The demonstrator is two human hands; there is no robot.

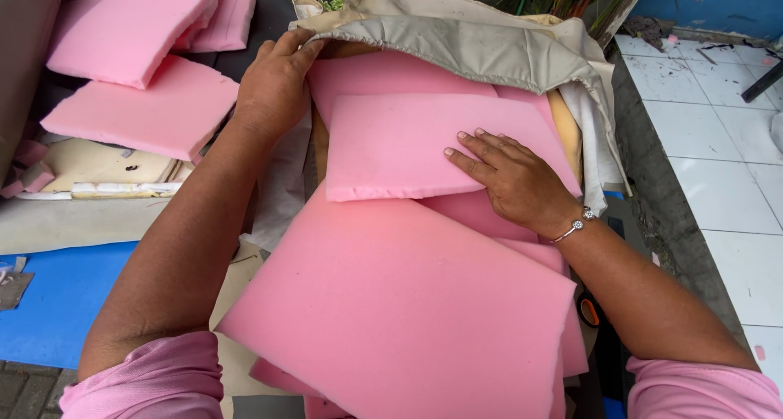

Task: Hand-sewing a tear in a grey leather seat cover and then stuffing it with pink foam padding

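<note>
1. Left hand [277, 81] grips the gathered edge of a beige fabric cover [481, 48], fingers curled over the hem, holding the opening lifted and pulled toward the upper left.
2. Right hand [510, 178] lies flat, fingers spread, palm pressed on a pink foam slab [408, 146]. A silver bracelet [575, 227] sits at the wrist.
3. The foam slab sits at the mouth of the cover, its far edge just under the lifted hem, with another pink piece beneath it deeper inside.
4. A large foam sheet [408, 305] lies nearest the camera, overlapping the lower edge of the pressed slab. More foam shows below it.
5. Spare foam pieces [134, 68] are stacked well apart at upper left, over a cream board and a blue surface [57, 297]. White tiled floor [718, 142] lies to the right.
6. Risk, as judged: the slab could buckle or fold if the flat hand pushes while the hem rests low on it, since foam is soft and catches on cloth.
7. Risk: the hem could slip from the left fingers, as the grip covers only one point of a wide opening, and the cover would drop over the slab.
8. Risk: layered pieces may shift out of line; nothing visibly holds them together.
</note>
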